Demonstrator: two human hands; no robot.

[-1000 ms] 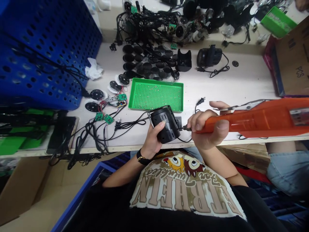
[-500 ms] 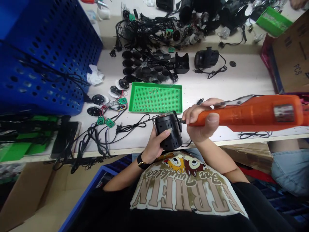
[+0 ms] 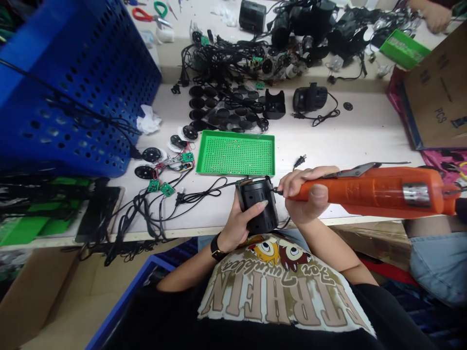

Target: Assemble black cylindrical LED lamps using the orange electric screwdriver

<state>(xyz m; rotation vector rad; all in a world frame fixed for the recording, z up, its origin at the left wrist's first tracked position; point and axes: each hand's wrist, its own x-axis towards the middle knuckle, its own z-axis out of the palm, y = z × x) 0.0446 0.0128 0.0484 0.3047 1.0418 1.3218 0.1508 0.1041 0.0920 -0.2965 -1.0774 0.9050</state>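
Note:
My left hand (image 3: 239,221) is wrapped round a black cylindrical lamp housing (image 3: 260,206) with slots in its side, held at the table's front edge. A black cord runs off it. In my right hand (image 3: 306,192) is an orange electric screwdriver (image 3: 379,189), lying level, its tip against the right side of the housing. Whether a screw sits at the tip is too small to tell. Just beyond the housing lies a green perforated tray (image 3: 272,155) scattered with tiny screws.
A blue perforated crate (image 3: 91,87) stands at the left. Circuit boards (image 3: 167,189) with wires and black discs lie beside it. Another black lamp (image 3: 310,98), tangled cords (image 3: 219,58) and a cardboard box (image 3: 438,92) are farther back. A co-worker's hand (image 3: 436,17) shows at top right.
The housing has shifted slightly right and turned a little in my left hand. The screwdriver's rear end has dipped, its tip still at the housing. The camera view has shifted a little.

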